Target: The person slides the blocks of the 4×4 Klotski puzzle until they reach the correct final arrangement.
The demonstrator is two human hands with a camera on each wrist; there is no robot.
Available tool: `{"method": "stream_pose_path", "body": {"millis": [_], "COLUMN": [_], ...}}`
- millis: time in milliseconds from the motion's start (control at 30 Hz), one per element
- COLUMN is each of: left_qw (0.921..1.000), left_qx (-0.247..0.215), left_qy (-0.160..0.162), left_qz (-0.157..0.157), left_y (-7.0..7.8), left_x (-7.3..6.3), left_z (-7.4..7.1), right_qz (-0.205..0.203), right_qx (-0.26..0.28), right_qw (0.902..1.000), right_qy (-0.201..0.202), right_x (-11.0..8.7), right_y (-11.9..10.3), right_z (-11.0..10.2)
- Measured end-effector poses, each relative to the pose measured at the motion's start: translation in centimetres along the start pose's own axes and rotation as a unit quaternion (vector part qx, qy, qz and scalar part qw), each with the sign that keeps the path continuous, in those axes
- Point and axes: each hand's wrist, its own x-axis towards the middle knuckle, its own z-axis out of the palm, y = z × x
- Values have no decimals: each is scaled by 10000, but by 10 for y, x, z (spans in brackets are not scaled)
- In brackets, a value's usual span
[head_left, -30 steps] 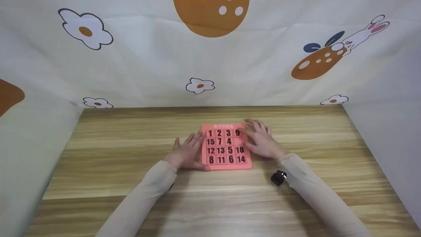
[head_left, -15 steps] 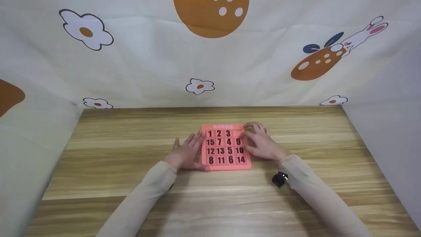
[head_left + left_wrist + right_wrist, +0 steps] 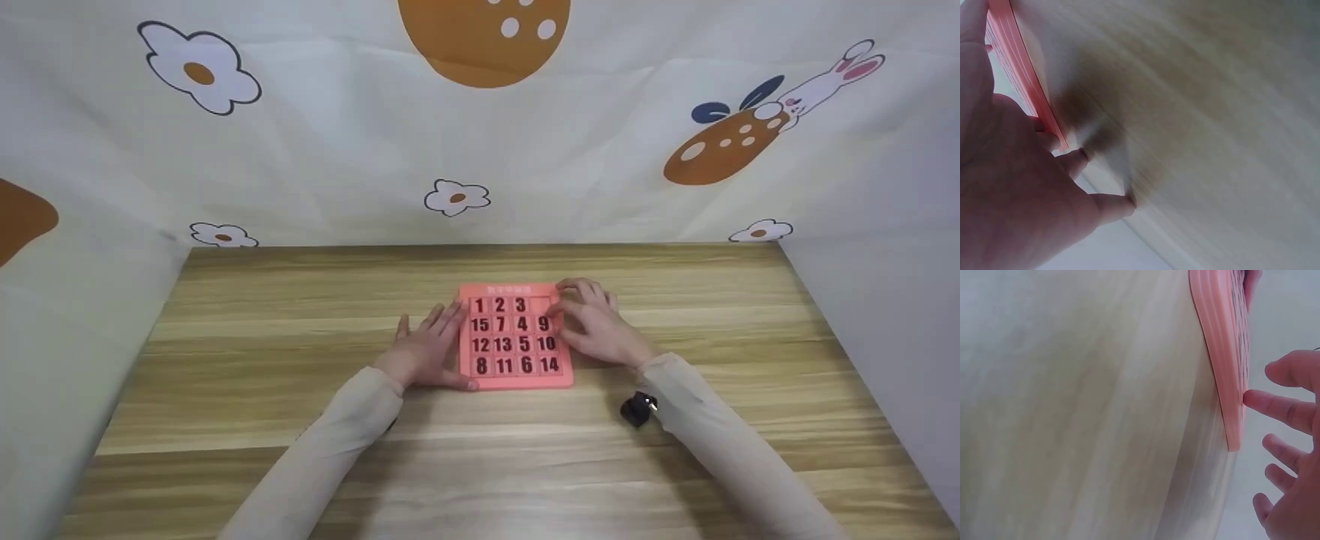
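Well, the number board [image 3: 517,382] lies between left grip [image 3: 421,354] and right grip [image 3: 600,327] — both spread, unclasped.

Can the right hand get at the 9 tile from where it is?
Probably yes: the right hand is close beside the 9 tile, and nothing covers its number.

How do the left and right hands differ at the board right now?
Place: the left hand lies along the left edge of the board; the right hand reaches over its right edge, near the 9 tile.
Fingers: the left hand's look fairly straight, the right hand's more bent.
Thumb: the left hand's is at the near left corner; the right hand's is beside the tiles.
Shared: both are bare and touch the board.
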Motion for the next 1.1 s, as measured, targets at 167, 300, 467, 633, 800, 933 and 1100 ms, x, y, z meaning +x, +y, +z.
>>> {"method": "stream_pose_path", "body": {"millis": [167,300,467,633,800,933,1100], "left_qw": [10000,9999,9999,9999,9998,9998,9999], "left_qx": [76,100,108,155,205,204,152], "left_qy": [-27,-23,-78,-42,-11,-25,-44], "left_qz": [-26,-25,-97,-41,33,61,25], "left_y": [0,-1,-1,-1,-2,-2,-2], "left_x": [2,2,3,2,1,1,1], "left_z": [1,1,2,1,1,1,1], "right_qz": [-28,-43,-53,-68,-85,-47,20], "right_qx": [-65,-53,-54,-67,-63,-52,-80], "right_qw": [9999,9999,9999,9999,9999,10000,9999], "right_qy": [139,120,93,114,86,0,-97], "right_x": [3,4,4,4,6,8,11], "right_y": [-2,-3,-3,-3,-4,-5,-7], "right_z": [0,0,0,2,4,4,5]}}
